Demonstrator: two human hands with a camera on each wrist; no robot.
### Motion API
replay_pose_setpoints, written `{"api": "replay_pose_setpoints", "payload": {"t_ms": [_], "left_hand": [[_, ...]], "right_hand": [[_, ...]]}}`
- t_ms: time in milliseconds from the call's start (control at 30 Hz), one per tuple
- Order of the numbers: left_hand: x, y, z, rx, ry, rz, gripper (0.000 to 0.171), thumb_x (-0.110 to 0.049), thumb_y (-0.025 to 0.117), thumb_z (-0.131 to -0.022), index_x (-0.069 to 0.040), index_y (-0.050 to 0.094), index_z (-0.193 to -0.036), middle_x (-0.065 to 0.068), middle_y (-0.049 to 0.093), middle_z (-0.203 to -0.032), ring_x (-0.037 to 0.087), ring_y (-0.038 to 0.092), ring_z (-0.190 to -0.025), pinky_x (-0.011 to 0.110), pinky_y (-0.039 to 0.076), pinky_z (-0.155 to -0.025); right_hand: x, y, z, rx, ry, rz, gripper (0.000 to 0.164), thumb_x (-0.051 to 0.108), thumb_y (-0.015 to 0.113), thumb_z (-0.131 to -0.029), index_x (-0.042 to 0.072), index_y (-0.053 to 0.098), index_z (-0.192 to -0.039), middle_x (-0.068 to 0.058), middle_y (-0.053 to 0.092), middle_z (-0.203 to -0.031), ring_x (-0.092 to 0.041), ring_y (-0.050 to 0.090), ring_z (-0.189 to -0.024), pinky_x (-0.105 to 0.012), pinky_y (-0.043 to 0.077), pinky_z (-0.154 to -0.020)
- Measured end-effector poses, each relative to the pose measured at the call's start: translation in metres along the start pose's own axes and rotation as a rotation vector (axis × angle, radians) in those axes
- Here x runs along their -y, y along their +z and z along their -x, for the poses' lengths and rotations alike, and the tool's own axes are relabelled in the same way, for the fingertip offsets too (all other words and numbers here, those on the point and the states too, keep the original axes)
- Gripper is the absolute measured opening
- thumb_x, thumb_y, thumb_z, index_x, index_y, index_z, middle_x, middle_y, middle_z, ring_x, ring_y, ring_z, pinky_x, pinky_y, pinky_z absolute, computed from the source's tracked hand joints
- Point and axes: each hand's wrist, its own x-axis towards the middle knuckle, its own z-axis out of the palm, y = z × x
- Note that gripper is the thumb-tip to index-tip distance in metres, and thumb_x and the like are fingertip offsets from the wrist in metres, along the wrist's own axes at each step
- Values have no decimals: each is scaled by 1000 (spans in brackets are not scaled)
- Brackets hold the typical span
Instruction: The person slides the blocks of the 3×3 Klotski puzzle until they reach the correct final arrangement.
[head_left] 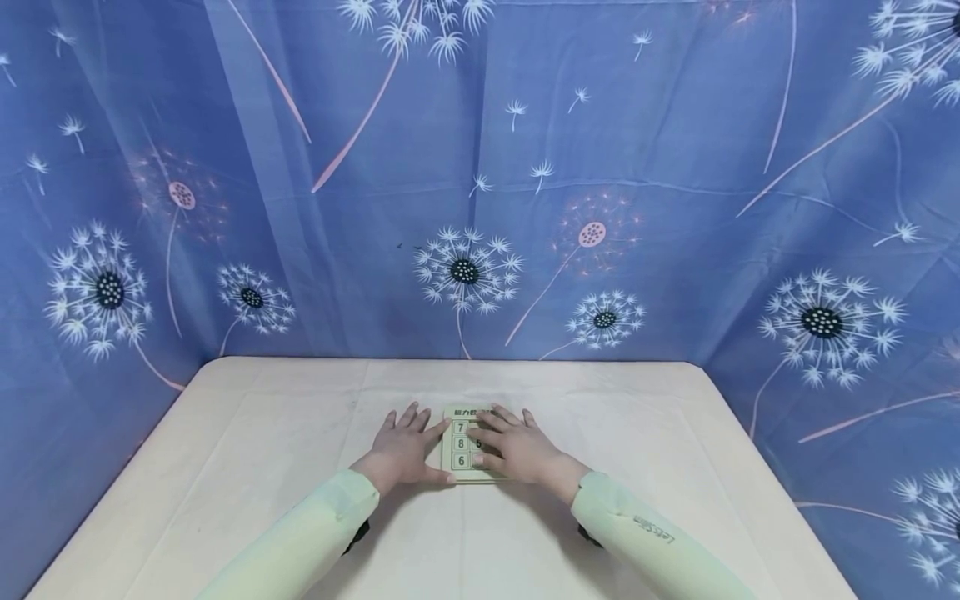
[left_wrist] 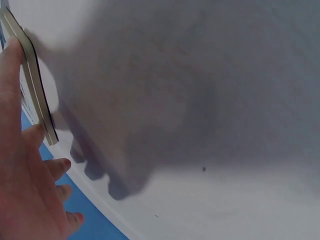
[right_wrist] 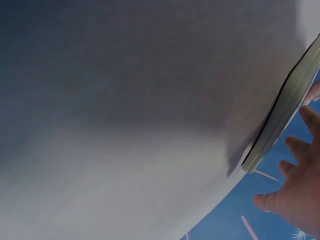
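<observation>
On a pale table [head_left: 247, 475], midway between left and right, lies a number board [head_left: 461, 446], left column 7, 8, 6. The left hand [head_left: 405, 452], fingers spread, touches its left edge; the right hand [head_left: 527, 452], also spread wide, covers its right side.
</observation>
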Motion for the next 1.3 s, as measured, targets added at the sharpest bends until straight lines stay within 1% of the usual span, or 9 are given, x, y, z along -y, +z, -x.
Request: {"api": "replay_pose_setpoints", "payload": {"t_ms": [133, 333, 567, 800, 1000, 1300], "left_hand": [[0, 0, 0, -7, 2, 0, 98, -75, 69, -80, -26, 38, -159, 14, 30, -169, 37, 19, -161, 60, 17, -131], [1, 2, 0, -16, 9, -6, 99, -76, 69, -79, -26, 39, -159, 14, 31, -169, 37, 20, -160, 61, 17, -130], [1, 4, 1, -36, 19, -10, 99, -76, 70, -79, -25, 40, -159, 15, 31, -169, 38, 21, -160, 62, 18, -130], [1, 4, 0, -36, 11, -10, 98, -75, 70, -79, -26, 39, -159, 14, 31, -169, 37, 21, -160, 61, 17, -130], [0, 3, 1, -34, 9, 3, 98, -74, 71, -79, -27, 39, -159, 14, 30, -169, 37, 19, -161, 61, 15, -131], [1, 4, 0, -36, 12, 3, 99, -75, 71, -79, -26, 39, -159, 14, 31, -169, 37, 20, -161, 61, 16, -131]], "right_hand": [[-3, -2, 4, -21, -4, -13, 53, 50, 51, -104, 25, 53, -151, -6, 40, -166, -37, 27, -158, -76, 23, -121], [-8, -2, 10, -22, -9, -31, 53, 48, 53, -104, 23, 53, -150, -8, 40, -165, -37, 28, -158, -76, 23, -121], [-15, -2, 14, -29, 16, -18, 54, 51, 52, -103, 25, 52, -151, -9, 40, -166, -39, 28, -157, -75, 21, -122], [-20, -6, 22, -28, 35, -21, 53, 46, 51, -105, 23, 51, -152, -10, 40, -165, -40, 27, -157, -75, 19, -122], [-27, -5, 25, -34, 45, -14, 53, 48, 51, -104, 23, 51, -151, -10, 39, -166, -41, 27, -157, -76, 19, -122], [-34, -3, 28, -24, 66, 9, 57, 53, 50, -104, 25, 49, -153, -9, 39, -166, -40, 27, -157, -75, 20, -122]]}}
